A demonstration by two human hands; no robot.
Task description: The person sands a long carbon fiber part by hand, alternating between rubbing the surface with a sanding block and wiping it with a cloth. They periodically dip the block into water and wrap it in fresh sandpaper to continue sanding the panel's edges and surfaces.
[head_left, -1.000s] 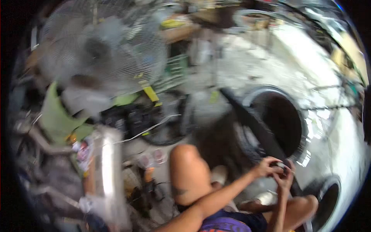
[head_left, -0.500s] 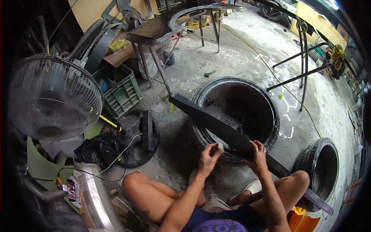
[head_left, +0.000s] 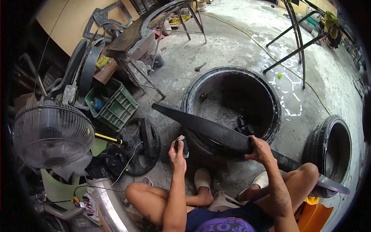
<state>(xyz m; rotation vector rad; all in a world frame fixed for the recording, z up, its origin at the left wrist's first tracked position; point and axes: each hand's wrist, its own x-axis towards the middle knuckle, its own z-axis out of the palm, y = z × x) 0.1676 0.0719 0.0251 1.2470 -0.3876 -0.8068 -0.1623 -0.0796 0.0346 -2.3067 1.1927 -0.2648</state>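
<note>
A long, tapering black panel [head_left: 210,131] with a woven, carbon-like surface slants over the tire and on toward my right knee. My right hand [head_left: 263,150] grips it near its middle, thumb and fingers around the edges. Left of the panel and apart from it, my left hand [head_left: 177,157] is closed on a small folded piece [head_left: 186,147], dark on one side and pale at the top. Its exact kind does not show. Beneath the panel, the upper rim of the large tire [head_left: 232,70] surrounds a dark hollow with some black scraps inside.
A second tire [head_left: 334,150] stands at the right. On the left are a mesh-caged fan [head_left: 54,133], a green crate [head_left: 118,106], a round black base [head_left: 152,158] and a silver cylinder [head_left: 112,205]. Metal-legged stands [head_left: 299,46] rise behind, and a yellow hose [head_left: 247,33] crosses the floor.
My left hand has moved left, off the panel, with the small folded piece showing. My right hand now holds the panel more firmly, and its woven face shows more. The whole view has shifted.
</note>
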